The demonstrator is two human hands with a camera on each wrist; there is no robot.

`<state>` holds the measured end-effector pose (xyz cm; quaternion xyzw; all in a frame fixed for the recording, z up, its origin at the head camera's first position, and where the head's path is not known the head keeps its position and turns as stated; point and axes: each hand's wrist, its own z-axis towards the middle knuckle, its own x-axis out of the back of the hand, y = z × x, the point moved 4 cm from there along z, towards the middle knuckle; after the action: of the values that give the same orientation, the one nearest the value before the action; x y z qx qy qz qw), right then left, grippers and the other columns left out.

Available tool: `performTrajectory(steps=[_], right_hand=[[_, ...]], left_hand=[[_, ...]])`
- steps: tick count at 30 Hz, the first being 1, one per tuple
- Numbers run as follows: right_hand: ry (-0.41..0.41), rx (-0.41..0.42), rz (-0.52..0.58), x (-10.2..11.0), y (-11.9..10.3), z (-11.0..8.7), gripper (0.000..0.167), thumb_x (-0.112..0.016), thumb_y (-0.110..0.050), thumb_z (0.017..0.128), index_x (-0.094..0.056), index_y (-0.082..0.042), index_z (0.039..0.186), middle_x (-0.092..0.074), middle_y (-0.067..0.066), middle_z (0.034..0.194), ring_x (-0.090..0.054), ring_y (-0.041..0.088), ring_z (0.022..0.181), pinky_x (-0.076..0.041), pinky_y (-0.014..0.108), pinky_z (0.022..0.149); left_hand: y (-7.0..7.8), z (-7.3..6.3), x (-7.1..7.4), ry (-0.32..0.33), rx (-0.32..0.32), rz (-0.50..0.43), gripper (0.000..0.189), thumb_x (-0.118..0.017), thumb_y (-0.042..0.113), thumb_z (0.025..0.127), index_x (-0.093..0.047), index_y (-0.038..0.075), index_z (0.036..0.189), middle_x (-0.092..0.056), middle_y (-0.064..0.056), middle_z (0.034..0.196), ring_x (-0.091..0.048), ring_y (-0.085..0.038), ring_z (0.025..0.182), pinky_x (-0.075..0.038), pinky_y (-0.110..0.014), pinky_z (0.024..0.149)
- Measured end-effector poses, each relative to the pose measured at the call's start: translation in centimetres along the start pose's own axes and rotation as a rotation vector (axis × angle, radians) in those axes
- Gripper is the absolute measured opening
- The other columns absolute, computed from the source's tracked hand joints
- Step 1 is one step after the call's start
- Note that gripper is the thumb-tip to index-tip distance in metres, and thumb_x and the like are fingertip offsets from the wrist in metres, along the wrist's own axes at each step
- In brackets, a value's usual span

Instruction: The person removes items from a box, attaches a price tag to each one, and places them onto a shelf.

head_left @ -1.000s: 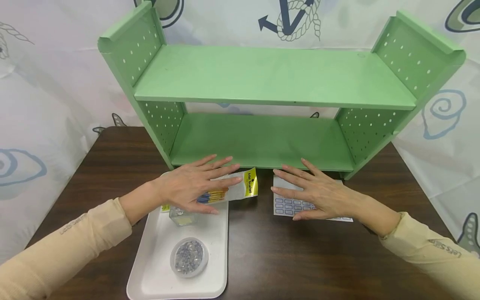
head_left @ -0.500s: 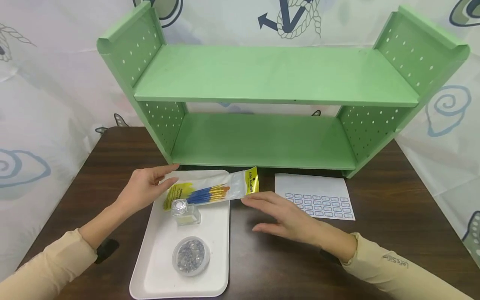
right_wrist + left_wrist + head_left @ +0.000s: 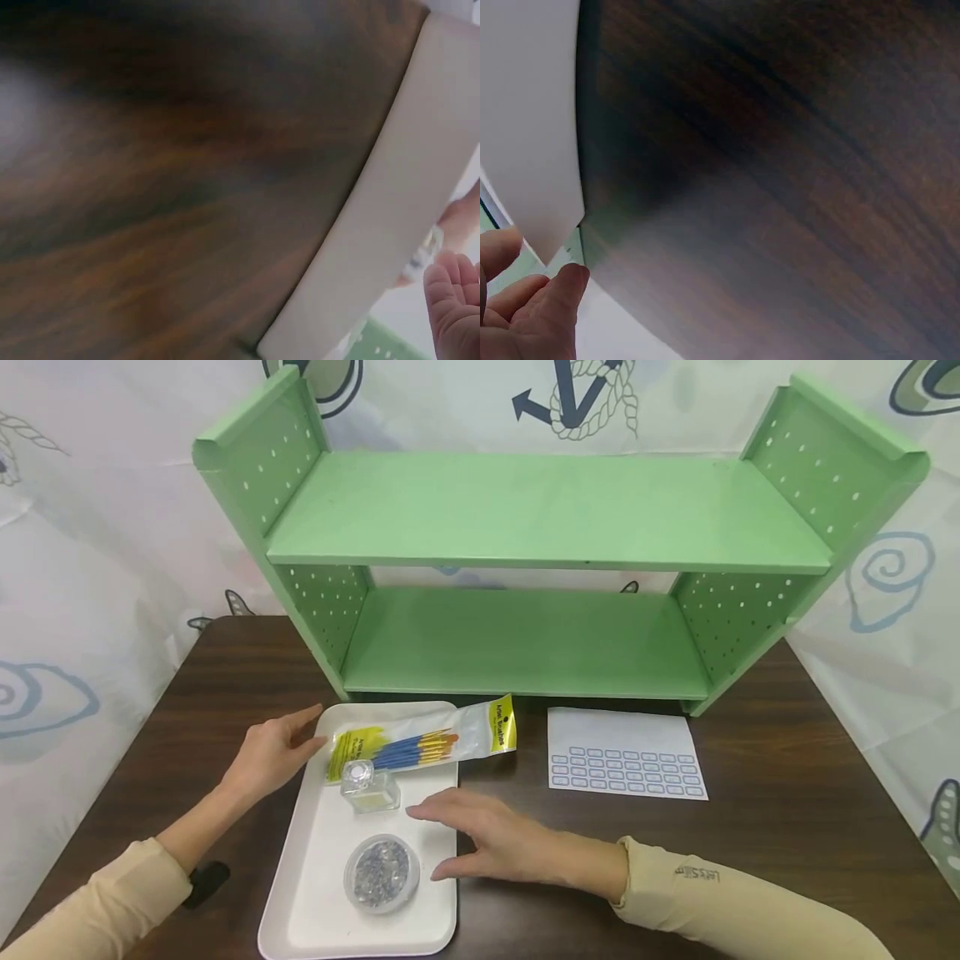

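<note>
My left hand [image 3: 262,756] is at the upper left edge of a white tray [image 3: 311,902], fingers loosely bent by the rim. In the left wrist view, its fingertips [image 3: 571,276] are close to the tray's corner; whether they touch it I cannot tell. Over the tray's right edge hovers my right hand [image 3: 495,839], thumb and fingers spread apart and holding nothing. Left of it are a small clear glass bottle [image 3: 370,787] and a round clear tub [image 3: 382,874] of silvery bits. A pack of artist brushes [image 3: 420,747] lies across the tray's far end, overhanging its right rim.
Behind the tray stands a green two-tier metal shelf [image 3: 540,510] with perforated sides. A white sheet of blue-bordered labels [image 3: 626,760] lies on the dark wooden table [image 3: 757,777] to the right. Patterned fabric [image 3: 112,518] hangs around the back.
Both hands were spread out over the brushes and label sheet. My left hand has drawn back to the tray's left edge; my right has swept left and nearer, to the tray's right side.
</note>
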<state>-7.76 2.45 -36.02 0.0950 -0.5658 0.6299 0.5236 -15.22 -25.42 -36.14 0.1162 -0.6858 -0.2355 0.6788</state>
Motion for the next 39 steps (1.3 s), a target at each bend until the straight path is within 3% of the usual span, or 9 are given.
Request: performTrajectory(steps=[4, 9, 14, 21, 27, 33, 39], right_hand=[[-0.086, -0.009, -0.040, -1.5, -0.3, 1.0, 0.064, -0.076, -0.028, 0.078, -0.050, -0.004, 0.132, -0.056, 0.008, 0.128, -0.051, 0.016, 0.120, -0.037, 0.019, 0.103], [-0.215, -0.081, -0.037, -2.9, -0.6, 1.8, 0.071, -0.075, -0.031, 0.080, -0.044, -0.007, 0.139, -0.051, 0.007, 0.133, -0.045, 0.014, 0.126, -0.034, 0.020, 0.105], [-0.274, -0.102, -0.075, -3.7, -0.7, 2.3, 0.075, -0.076, -0.033, 0.078, -0.041, -0.008, 0.140, -0.049, 0.006, 0.134, -0.045, 0.013, 0.125, -0.033, 0.018, 0.105], [-0.299, -0.060, -0.149, -4.4, -0.7, 2.8, 0.077, -0.077, -0.034, 0.077, -0.040, -0.007, 0.140, -0.049, 0.007, 0.133, -0.047, 0.012, 0.123, -0.033, 0.014, 0.103], [-0.335, -0.076, -0.220, -4.8, -0.7, 3.2, 0.079, -0.075, -0.036, 0.078, -0.038, -0.008, 0.142, -0.049, 0.005, 0.135, -0.047, 0.009, 0.122, -0.034, 0.014, 0.102], [-0.331, -0.080, -0.201, -5.1, -0.3, 3.5, 0.075, -0.077, -0.036, 0.077, -0.042, -0.007, 0.137, -0.051, 0.003, 0.133, -0.047, 0.006, 0.121, -0.034, 0.012, 0.102], [-0.295, -0.105, -0.168, -4.9, 0.0, 3.4, 0.075, -0.079, -0.035, 0.075, -0.044, -0.007, 0.135, -0.053, 0.002, 0.131, -0.049, 0.007, 0.121, -0.033, 0.014, 0.103]], left_hand=[[-0.5, -0.1, -0.3, -0.002, 0.006, 0.004, 0.047, -0.062, 0.006, 0.087, -0.049, -0.009, 0.130, -0.061, -0.032, 0.111, -0.063, -0.031, 0.081, -0.052, -0.040, 0.062], [-0.7, -0.2, -0.4, 0.001, -0.010, -0.013, 0.046, -0.060, 0.003, 0.087, -0.049, -0.009, 0.130, -0.058, -0.033, 0.116, -0.065, -0.039, 0.091, -0.055, -0.045, 0.067], [-0.7, -0.2, -0.5, 0.003, -0.010, -0.018, 0.046, -0.060, 0.002, 0.087, -0.049, -0.010, 0.130, -0.056, -0.034, 0.118, -0.064, -0.040, 0.092, -0.055, -0.045, 0.068], [-0.8, -0.2, -0.6, 0.000, 0.009, -0.028, 0.046, -0.059, 0.002, 0.088, -0.047, -0.009, 0.131, -0.053, -0.035, 0.122, -0.064, -0.041, 0.093, -0.056, -0.044, 0.067], [-0.9, -0.2, -0.7, -0.004, 0.015, -0.043, 0.047, -0.059, 0.002, 0.088, -0.047, -0.009, 0.132, -0.052, -0.034, 0.123, -0.064, -0.041, 0.094, -0.056, -0.044, 0.068], [-0.9, 0.0, -0.9, -0.013, 0.026, -0.041, 0.048, -0.060, 0.002, 0.088, -0.047, -0.008, 0.132, -0.053, -0.034, 0.122, -0.064, -0.030, 0.083, -0.054, -0.033, 0.061], [-0.8, 0.1, -1.0, -0.005, 0.012, -0.034, 0.047, -0.060, 0.001, 0.087, -0.047, -0.009, 0.132, -0.053, -0.034, 0.122, -0.064, -0.030, 0.082, -0.054, -0.036, 0.063]])
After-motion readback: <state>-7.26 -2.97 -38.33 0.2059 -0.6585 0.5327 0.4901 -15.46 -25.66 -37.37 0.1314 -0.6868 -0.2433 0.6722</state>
